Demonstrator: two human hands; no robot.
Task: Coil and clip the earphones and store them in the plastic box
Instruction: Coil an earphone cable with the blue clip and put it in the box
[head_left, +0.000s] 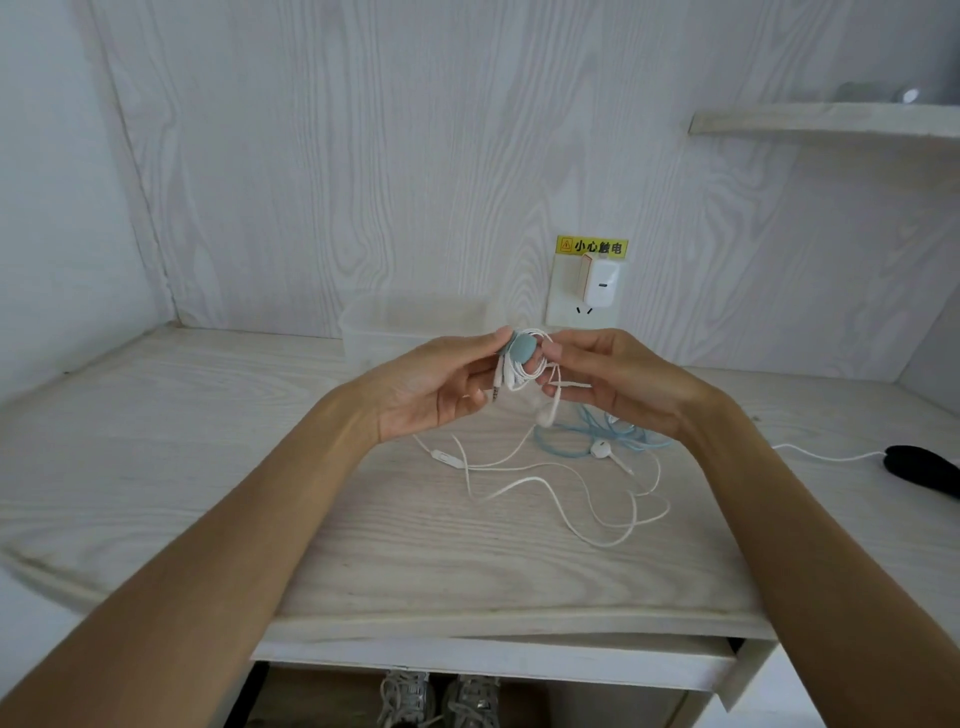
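Head view, one moment, contents as found:

Left hand (441, 387): raised above the tabletop (363, 519), palm turned inward, fingers (501, 335) curled and pinching the left edge of a round teal clip (522, 351). A jack plug (497, 387) hung down from the bundle beside this palm.

Right hand (618, 384): raised opposite the left, fingers (553, 351) curled and pinching the coiled white earphones (530, 371) at the clip's right side. The coil was gathered around the clip, between the two hands; one earbud (545, 415) dangled below it.

Loose white earphones (545, 483): uncoiled, cable sprawled in loops on the tabletop in front of the hands, inline remote (444, 458) to the left, an earbud (601, 448) to the right.

Blue cable (597, 431): a tangle on the tabletop under the right hand, touching the white cable.

Plastic box (410, 322): translucent, open-topped, standing at the back of the tabletop against the wall, behind the left hand. Whether anything lay inside could not be told.

Wall socket (582, 296): right of the box, white charger (600, 283) plugged in, yellow warning label (592, 246) above.

Black object (924, 470): far right edge of the tabletop, a white cord (826, 454) running to it.

Shelf (831, 122): upper right.

Shoes (441, 701): visible below the tabletop's front edge
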